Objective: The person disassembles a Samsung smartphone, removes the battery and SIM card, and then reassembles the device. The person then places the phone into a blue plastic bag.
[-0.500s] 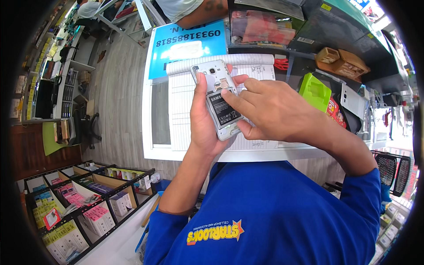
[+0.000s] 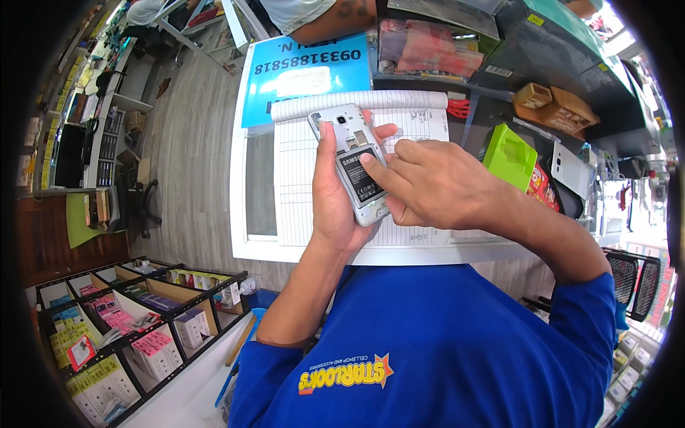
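My left hand (image 2: 332,201) grips a white smartphone (image 2: 345,135) with its back cover off, so the dark battery (image 2: 359,180) shows in its bay. My right hand (image 2: 435,184) lies over the phone's lower half. Its index fingertip presses on the battery and its thumb sits at the phone's lower edge. Under both hands a lined paper notebook (image 2: 300,185) lies open on the white counter (image 2: 240,214).
A blue printed sign (image 2: 308,71) lies beyond the notebook. A green phone case (image 2: 509,154), small cardboard boxes (image 2: 555,104) and a white phone (image 2: 569,170) sit to the right. Black racks of small boxed goods (image 2: 121,328) stand at lower left. Another person's arm (image 2: 335,21) rests at the top.
My right hand has shifted slightly down the phone; its index finger now presses on the battery. The left hand's grip has not changed.
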